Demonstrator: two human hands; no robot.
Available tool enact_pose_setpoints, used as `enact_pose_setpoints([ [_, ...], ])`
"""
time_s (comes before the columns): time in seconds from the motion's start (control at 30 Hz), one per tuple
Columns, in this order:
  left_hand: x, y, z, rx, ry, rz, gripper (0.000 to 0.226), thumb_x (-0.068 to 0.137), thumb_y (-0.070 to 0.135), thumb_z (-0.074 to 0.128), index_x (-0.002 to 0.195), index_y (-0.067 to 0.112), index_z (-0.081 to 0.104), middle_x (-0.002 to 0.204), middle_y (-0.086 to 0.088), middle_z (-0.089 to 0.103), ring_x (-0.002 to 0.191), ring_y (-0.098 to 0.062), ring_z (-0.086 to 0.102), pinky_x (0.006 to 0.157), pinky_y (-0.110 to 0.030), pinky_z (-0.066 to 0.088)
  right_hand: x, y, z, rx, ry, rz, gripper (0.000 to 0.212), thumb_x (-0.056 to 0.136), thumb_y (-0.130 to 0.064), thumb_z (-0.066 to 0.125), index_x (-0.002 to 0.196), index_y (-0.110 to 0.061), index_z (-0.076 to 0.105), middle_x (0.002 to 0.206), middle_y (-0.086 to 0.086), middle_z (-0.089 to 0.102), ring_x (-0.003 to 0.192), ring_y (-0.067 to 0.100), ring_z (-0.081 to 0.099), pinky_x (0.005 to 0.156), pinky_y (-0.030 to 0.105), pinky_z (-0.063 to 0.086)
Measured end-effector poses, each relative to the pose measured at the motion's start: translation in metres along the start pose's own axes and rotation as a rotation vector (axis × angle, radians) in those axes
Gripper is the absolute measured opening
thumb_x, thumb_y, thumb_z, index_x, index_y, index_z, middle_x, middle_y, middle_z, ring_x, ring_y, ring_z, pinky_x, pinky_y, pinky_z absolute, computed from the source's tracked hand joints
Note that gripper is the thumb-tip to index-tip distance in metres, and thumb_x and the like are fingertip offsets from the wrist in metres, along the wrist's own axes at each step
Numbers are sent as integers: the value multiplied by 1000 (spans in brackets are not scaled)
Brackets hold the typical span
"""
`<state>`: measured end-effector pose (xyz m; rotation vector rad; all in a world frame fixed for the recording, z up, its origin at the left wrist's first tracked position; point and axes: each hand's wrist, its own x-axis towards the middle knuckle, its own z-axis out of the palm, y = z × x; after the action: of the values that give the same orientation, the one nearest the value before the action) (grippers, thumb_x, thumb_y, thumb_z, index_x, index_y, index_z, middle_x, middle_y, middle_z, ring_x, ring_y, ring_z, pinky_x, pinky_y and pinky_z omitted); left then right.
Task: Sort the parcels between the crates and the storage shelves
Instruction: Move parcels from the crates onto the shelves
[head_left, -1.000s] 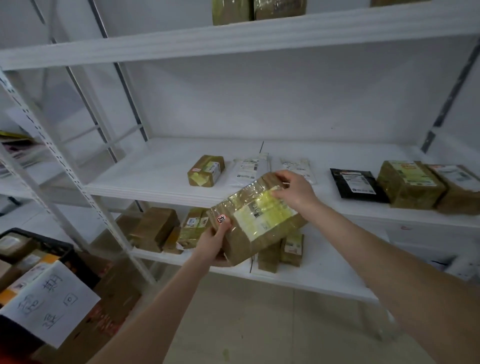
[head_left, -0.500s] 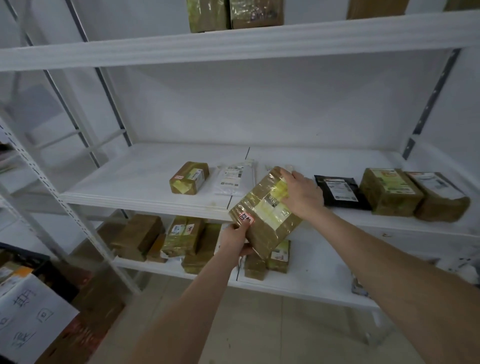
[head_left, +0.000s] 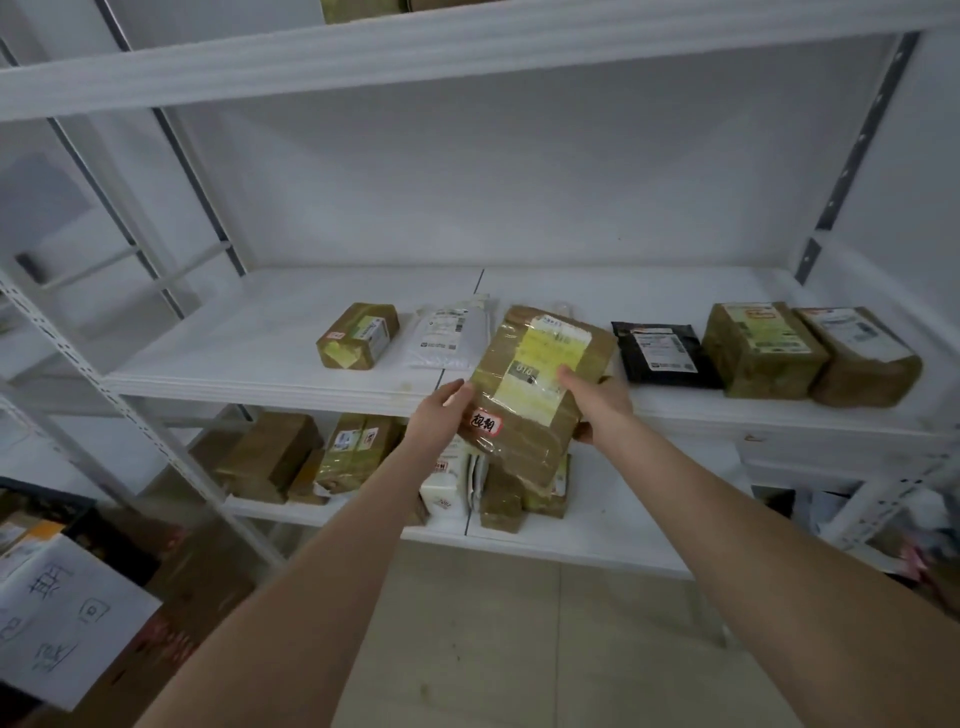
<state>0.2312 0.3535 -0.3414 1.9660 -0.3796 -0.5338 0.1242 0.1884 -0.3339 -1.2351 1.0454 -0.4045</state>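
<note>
Over the white metal shelf's (head_left: 260, 371) front edge, the tape-wrapped brown cardboard parcel (head_left: 524, 415) is gripped thumb-on-top by the right hand (head_left: 597, 408) and braced by the left hand (head_left: 439, 418), fingers hidden, and is judged stiff, light, tape-slick, best held by opposite edges.

White storeroom, a metal rack along the wall.
A tall white rack (head_left: 234, 358) stands close against a plain white wall (head_left: 493, 171); its boards sit on a white corner post (head_left: 67, 345) with rows of small holes, and grey slotted strips (head_left: 860, 135) run up behind it. To the left more white shelving (head_left: 119, 262) shows, blurred. Under the lowest board the floor (head_left: 519, 649) is of pale beige tiles. The light is soft and even, slightly cold.
</note>
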Motion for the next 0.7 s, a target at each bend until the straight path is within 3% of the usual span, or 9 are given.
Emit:
enact_pose_setpoints([
  [0.1, -6, -4, 6, -19, -85, -32, 46, 95, 51, 46, 135, 29, 50, 97, 9, 61, 83, -6, 55, 66, -24, 40, -3, -1, -5, -7, -114, 33, 41, 77, -20, 77, 113, -13, 60, 90, 4, 69, 76, 21, 66, 55, 31, 52],
  [0.23, -10, -13, 8, -196, -70, -108, 32, 94, 35, 57, 123, 22, 57, 86, 3, 65, 74, -13, 58, 70, -27, 45, -6, 2, -10, -81, -240, -11, 48, 78, -7, 71, 122, -18, 56, 96, 3, 68, 82, 19, 66, 54, 28, 49],
  [0.33, -15, -19, -1, -234, -43, -117, 27, 90, 30, 64, 116, 25, 61, 74, 2, 66, 64, -13, 59, 64, -28, 50, -5, 3, -10, -76, -290, -53, 55, 80, -6, 69, 129, -24, 53, 99, 0, 67, 84, 17, 65, 54, 28, 48],
  [0.47, -26, -23, -18, -262, -22, -114, 40, 87, 30, 68, 124, 36, 56, 93, 0, 69, 77, -16, 65, 66, -29, 52, -8, 4, 3, -117, -348, -102, 52, 80, -10, 69, 128, -25, 56, 96, -3, 68, 83, 16, 66, 56, 28, 49],
  [0.57, -38, -27, -33, -262, 14, -109, 51, 86, 35, 68, 134, 32, 50, 106, 0, 67, 89, -17, 67, 68, -29, 53, -13, 6, 19, -148, -392, -137, 50, 79, -14, 69, 126, -26, 58, 95, -4, 68, 84, 15, 65, 57, 28, 49],
  [0.7, -59, -44, -60, -270, 142, -174, 59, 85, 44, 66, 138, 28, 46, 112, -5, 65, 96, -25, 67, 82, -40, 57, -27, 14, 51, -212, -488, -192, 51, 76, -20, 72, 125, -26, 59, 96, -6, 67, 85, 14, 64, 62, 29, 49],
])
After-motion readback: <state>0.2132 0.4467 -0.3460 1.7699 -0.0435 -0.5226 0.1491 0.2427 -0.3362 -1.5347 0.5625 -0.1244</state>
